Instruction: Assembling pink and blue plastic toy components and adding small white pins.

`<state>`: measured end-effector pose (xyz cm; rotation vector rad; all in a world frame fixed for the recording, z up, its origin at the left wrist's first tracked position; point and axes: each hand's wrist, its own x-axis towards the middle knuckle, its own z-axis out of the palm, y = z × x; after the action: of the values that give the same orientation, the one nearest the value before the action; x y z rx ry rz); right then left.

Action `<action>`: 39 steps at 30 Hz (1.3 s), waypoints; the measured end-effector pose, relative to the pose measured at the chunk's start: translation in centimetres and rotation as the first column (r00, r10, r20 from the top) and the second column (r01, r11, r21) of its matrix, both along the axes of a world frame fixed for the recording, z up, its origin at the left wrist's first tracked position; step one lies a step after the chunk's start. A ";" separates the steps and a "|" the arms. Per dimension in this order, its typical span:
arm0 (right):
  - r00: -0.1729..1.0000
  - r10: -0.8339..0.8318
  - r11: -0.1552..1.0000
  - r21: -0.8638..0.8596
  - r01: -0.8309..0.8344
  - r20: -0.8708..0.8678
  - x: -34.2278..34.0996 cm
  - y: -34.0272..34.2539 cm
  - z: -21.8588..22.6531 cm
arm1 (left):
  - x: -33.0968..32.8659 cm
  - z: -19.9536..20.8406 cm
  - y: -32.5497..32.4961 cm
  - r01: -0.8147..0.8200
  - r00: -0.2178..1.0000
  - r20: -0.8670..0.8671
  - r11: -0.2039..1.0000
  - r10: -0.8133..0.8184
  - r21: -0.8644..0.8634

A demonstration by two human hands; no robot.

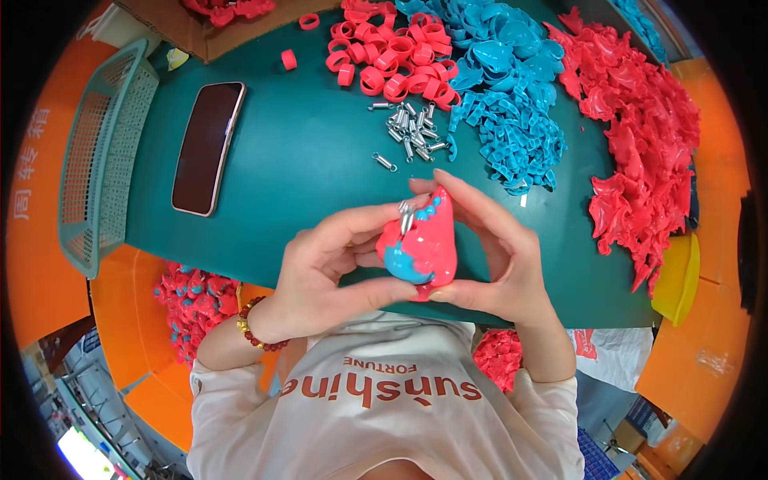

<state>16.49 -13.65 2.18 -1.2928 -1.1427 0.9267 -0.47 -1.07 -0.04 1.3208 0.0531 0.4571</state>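
Observation:
Between my two hands, above the near edge of the green table, is a red and blue plastic toy piece (432, 244) with a pointed top and a rounded blue patch. My left hand (328, 260) grips its left side, thumb along the bottom. From the right, my right hand (500, 256) holds it with the thumb low and the fingers at the tip. A small metal spring (406, 218) shows at the piece's upper left, by my left fingertips. Whether it is fixed to the piece, I cannot tell.
Beyond my hands lie loose springs (416, 132), red rings (392, 56), blue plastic parts (512, 104) and a long heap of red parts (640, 144). A phone (208, 150) and a green basket (100, 160) are at left. Red-and-blue pieces (196, 304) sit below the table edge.

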 end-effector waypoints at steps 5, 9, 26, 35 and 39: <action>0.938 -0.119 0.990 -0.114 0.086 -0.327 0.1 -0.2 -0.2 | 0.2 1.3 0.0 -0.030 0.984 -0.154 0.928 0.094 0.370; 0.842 -0.003 0.989 -0.124 -0.075 -0.540 0.5 -0.7 -0.5 | 0.1 1.7 1.1 0.004 0.986 -0.153 0.902 0.069 0.432; 0.869 -0.021 0.980 -0.180 -0.079 -0.495 0.4 -0.8 0.0 | 0.0 0.1 1.2 -0.022 0.993 -0.081 0.833 0.080 0.553; 0.961 0.082 0.997 0.031 -0.077 -0.264 0.4 -0.7 -0.8 | -0.1 1.2 2.0 -0.006 0.997 -0.050 0.684 0.062 0.730; 0.989 -0.019 0.998 0.063 0.029 -0.150 0.4 -0.5 -1.4 | -0.3 1.6 2.0 -0.138 0.988 0.047 0.701 0.149 0.700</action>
<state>16.89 -14.11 0.81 -1.1623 -1.0307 0.9447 -0.81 0.90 1.53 2.0931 -0.0116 0.6371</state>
